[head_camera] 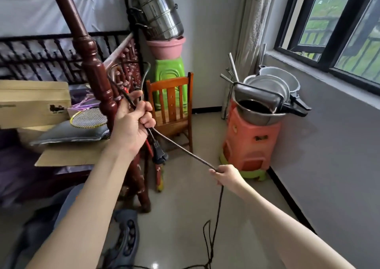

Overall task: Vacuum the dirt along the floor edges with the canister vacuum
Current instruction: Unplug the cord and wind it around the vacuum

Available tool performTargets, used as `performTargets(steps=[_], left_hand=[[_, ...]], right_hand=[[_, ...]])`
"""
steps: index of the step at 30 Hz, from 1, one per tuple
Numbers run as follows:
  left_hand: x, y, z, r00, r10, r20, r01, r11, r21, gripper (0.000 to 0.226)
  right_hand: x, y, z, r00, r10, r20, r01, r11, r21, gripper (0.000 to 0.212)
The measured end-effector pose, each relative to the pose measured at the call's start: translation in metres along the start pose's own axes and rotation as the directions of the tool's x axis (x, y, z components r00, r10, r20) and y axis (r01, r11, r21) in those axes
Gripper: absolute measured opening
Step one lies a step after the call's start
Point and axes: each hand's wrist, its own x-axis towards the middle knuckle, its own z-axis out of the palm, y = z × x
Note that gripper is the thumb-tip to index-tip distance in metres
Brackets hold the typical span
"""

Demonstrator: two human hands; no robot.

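My left hand (131, 122) grips loops of a black power cord (185, 151) in front of a dark red bedpost (92, 63). The cord's black plug (158, 155) hangs just below that hand. A taut stretch of cord runs down and to the right to my right hand (226, 175), which pinches it. From there the cord drops to the tiled floor (185, 217) and lies in loose loops. A dark blue-grey body with round holes, likely the canister vacuum (125, 238), sits on the floor by my legs at the bottom left.
A small wooden chair (170, 108) stands ahead, behind it a green stool (170, 71) with a pink basin and a steel pot. At right an orange stool (250, 143) carries metal pans against the grey wall under the window. The bed at left holds boxes and a racket.
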Motion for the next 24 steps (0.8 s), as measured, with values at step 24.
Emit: performTargets(steps=[24], left_hand=[[-0.041,-0.058,-0.095,0.870,-0.490,0.055,0.241,0.520,0.819,0.021]], right_hand=[[-0.001,-0.092,-0.028,0.992,-0.124,-0.019,0.093,0.626,0.775,0.024]])
